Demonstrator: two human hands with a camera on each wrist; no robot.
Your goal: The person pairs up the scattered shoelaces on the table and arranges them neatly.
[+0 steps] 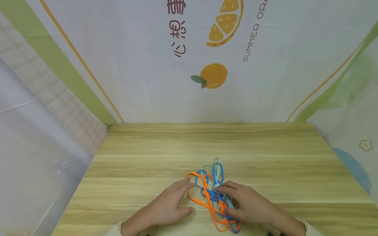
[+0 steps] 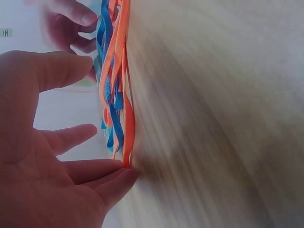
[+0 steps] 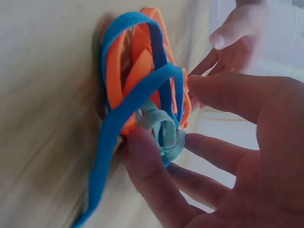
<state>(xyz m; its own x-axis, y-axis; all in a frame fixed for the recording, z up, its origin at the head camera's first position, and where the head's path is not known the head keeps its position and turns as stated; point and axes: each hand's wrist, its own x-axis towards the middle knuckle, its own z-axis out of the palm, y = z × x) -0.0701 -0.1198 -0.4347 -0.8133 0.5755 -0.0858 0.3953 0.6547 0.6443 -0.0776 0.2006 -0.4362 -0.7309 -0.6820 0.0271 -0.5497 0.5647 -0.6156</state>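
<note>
A tangle of flat laces, orange [image 1: 206,193], blue [image 1: 222,172] and pale green [image 3: 161,122], lies loosely knotted on the wooden tabletop. At its left side is my left hand [image 1: 172,205], thumb spread well apart from the fingers. Lower fingertips [image 2: 127,172] of that hand touch the edge of an orange loop in the left wrist view. My right hand [image 1: 248,201] rests over the tangle's right side, its thumb by a blue loop and its relaxed fingers among the pale green strands. A loose blue end trails along the table in the right wrist view.
The wooden tabletop [image 1: 141,157] extends around the tangle. A white cloth [image 1: 153,82] printed with oranges and lettering hangs behind the back edge. More cloth hangs along the left [image 1: 35,147] and right [image 1: 348,131] sides.
</note>
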